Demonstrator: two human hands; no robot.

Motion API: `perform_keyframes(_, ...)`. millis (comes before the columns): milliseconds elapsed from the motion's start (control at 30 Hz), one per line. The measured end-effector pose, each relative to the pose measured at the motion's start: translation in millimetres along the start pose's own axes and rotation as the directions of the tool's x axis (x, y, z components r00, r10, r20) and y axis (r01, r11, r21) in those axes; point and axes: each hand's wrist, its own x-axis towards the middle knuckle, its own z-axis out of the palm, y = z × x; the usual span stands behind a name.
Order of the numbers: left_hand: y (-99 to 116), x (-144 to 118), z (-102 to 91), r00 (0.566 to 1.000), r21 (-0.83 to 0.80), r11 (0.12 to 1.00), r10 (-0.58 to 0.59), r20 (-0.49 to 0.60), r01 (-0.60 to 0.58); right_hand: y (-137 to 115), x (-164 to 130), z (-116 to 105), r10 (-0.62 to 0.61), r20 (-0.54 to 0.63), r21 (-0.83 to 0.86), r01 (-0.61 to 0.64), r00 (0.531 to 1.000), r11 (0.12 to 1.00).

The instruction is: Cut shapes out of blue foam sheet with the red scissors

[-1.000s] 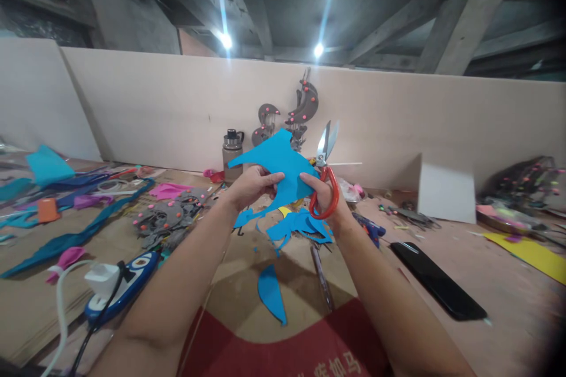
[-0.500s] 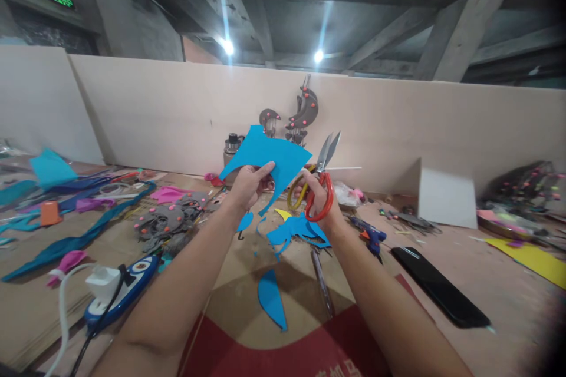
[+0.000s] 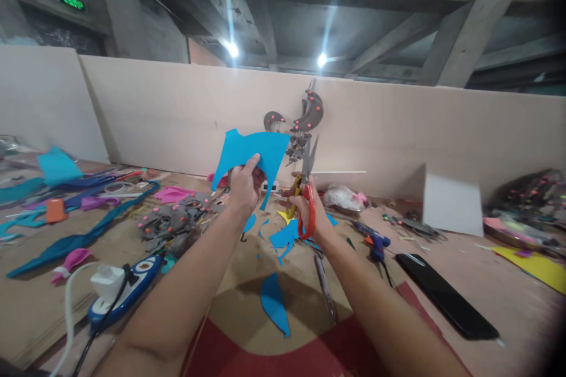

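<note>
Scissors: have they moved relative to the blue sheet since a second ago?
Yes. The scissors in the right hand have come away from the blue sheet, which the left hand now holds alone; blades point up.

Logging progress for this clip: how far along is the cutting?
Done: blue offcuts and a curved blue piece lie on the table. In hand: left hand holds a blue foam sheet; right hand holds scissors, clear of it. Left: that sheet's remaining cuts.

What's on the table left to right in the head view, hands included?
Orange cup → power strip → left hand holding blue sheet → right hand holding scissors → glue gun → black phone → yellow sheet.
</note>
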Motion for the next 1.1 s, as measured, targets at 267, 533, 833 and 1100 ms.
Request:
perform_keyframes(267,-1,-13,8.6,0.997,0.030,0.998,0.061,-0.045,-0.059,10,-25,21,-0.013,0.055,-0.055,0.016,0.998,0.998)
perform_keyframes(533,-16,-26,12.3,0.997,0.035,0.998,0.044,-0.061,-0.042,15,-29,18,-0.015,0.090,-0.052,0.020,0.996,0.998)
perform_keyframes(833,-23,-28,7.2,0.989,0.112,0.989,0.084,0.118,-0.098,13,-30,21,-0.007,0.088,-0.015,0.008,0.996,1.000)
perform_keyframes(1100,-20,-25,8.5,0.992,0.004,0.996,0.083,0.090,-0.084,17,-29,24,0.005,0.092,0.025,-0.008,0.996,1.000)
